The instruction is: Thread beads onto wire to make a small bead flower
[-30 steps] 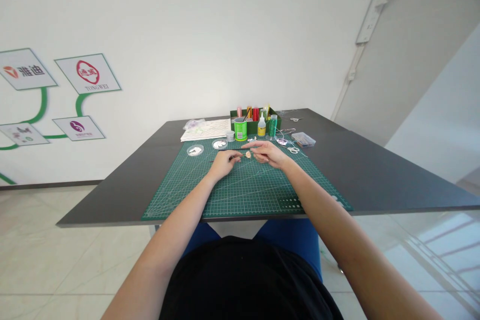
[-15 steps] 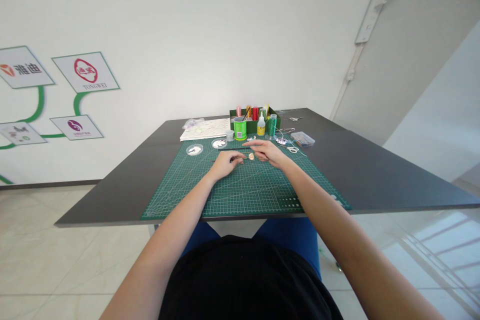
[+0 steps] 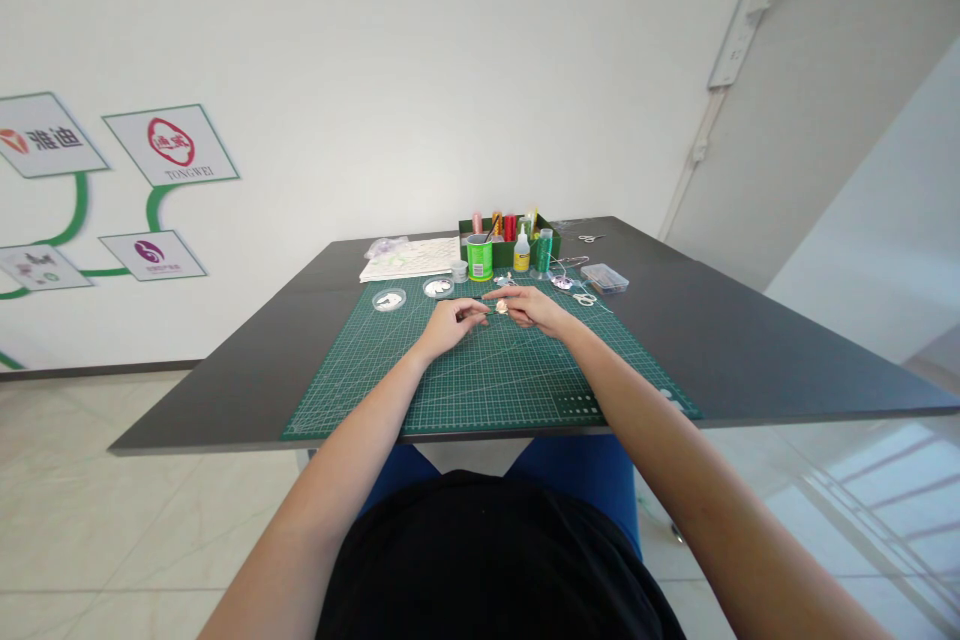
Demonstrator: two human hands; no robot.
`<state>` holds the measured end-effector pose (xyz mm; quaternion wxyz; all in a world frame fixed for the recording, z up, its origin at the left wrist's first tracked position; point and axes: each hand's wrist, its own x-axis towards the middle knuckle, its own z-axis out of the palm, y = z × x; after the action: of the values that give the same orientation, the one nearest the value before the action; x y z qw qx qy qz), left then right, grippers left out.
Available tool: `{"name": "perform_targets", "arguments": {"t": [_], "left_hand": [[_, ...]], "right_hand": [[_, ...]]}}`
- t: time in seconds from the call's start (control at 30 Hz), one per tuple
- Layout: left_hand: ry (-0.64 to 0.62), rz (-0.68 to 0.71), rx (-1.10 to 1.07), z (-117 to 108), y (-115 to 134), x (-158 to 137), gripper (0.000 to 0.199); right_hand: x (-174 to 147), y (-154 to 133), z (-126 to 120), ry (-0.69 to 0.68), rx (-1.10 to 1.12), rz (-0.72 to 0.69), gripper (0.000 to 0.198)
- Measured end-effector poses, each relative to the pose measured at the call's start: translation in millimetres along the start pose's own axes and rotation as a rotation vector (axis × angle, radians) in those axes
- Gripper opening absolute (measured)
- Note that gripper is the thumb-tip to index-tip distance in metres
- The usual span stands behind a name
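Observation:
My left hand (image 3: 448,324) is closed, its thumb and fingertips pinching the thin stem (image 3: 489,311) of a small artificial flower. The pale pink flower head (image 3: 502,307) points to the right, a little above the cutting mat. My right hand (image 3: 538,309) is at the flower head, index finger stretched out over its far side and the other fingers curled against its right edge. A dark thin rod (image 3: 448,299) lies just beyond my left hand, partly hidden by it.
Two shallow dishes (image 3: 389,300) with white pieces stand on the green mat (image 3: 465,380). Behind are a green tin (image 3: 480,260), a glue bottle (image 3: 522,250), a thread spool (image 3: 544,252) and a box (image 3: 556,238) of spools. Scissors (image 3: 585,299) and a plastic case (image 3: 604,278) lie right.
My right hand has come slightly down and left, from beside the flower head to touching it. The flower has barely moved, and my left hand stays on the stem.

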<state>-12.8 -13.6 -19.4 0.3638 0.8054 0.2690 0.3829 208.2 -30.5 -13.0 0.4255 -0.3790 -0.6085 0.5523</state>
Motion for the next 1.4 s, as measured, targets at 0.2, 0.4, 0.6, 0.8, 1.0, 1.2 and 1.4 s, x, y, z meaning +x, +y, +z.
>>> {"name": "perform_targets", "arguments": {"t": [0.2,0.4,0.6,0.8,1.0,1.2,1.4], "left_hand": [[0.018,0.002,-0.036,-0.2,0.3,0.4,0.027],[0.056,0.006,-0.104,-0.6,-0.2,2.1,0.029],[0.087,0.006,-0.192,-1.2,-0.2,3.1,0.028],[0.107,0.022,-0.233,-1.7,-0.2,3.8,0.03],[0.097,0.027,-0.182,-2.5,0.9,3.6,0.033],[0.102,0.013,-0.126,-4.3,-2.7,4.7,0.034],[0.132,-0.012,-0.217,-6.4,-5.7,6.8,0.04]], "right_hand": [[-1.1,-0.9,1.1,0.0,-0.03,0.018,0.048],[-2.7,-3.6,3.1,-0.048,-0.036,0.059,0.048],[-3.5,-3.5,5.0,-0.06,-0.02,0.083,0.046],[-3.1,-1.8,4.2,-0.101,-0.022,0.086,0.047],[-4.5,-2.2,4.2,-0.126,-0.039,0.094,0.05],[-6.5,-4.3,4.9,-0.146,-0.035,0.094,0.054],[-6.5,-5.0,2.8,-0.176,0.023,0.09,0.055]]}}
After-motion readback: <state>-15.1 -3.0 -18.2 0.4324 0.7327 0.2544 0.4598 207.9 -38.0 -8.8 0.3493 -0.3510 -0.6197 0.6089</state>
